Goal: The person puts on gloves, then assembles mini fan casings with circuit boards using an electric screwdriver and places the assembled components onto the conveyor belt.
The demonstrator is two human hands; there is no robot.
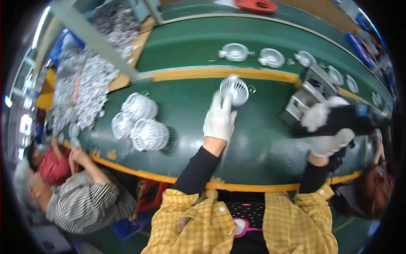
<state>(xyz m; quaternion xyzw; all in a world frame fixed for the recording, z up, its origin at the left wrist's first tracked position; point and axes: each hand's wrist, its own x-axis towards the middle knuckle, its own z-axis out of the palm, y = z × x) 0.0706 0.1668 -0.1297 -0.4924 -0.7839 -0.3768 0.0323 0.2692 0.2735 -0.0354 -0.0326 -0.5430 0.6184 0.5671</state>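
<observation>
My left hand [219,122], in a white glove, reaches over the green work surface. Its fingers are closed on the near edge of a round silver-white slotted grille [234,91], which has a small tab at its far side. A small metal piece [252,89] lies just right of the grille. My right hand [331,144], gloved too, is at the right, just below a co-worker's black sleeve [349,120]; its fingers point right, and whatever may be in them is hidden. The co-worker's white-gloved hand [316,116] is at a grey metal fixture [293,111].
Stacked grilles [150,134] stand at the left. Several like parts [235,52] lie spaced along the green conveyor belt [186,40] beyond a yellow edge strip [220,75]. A heap of small silver parts [86,84] and a seated person in stripes [86,197] are at the left.
</observation>
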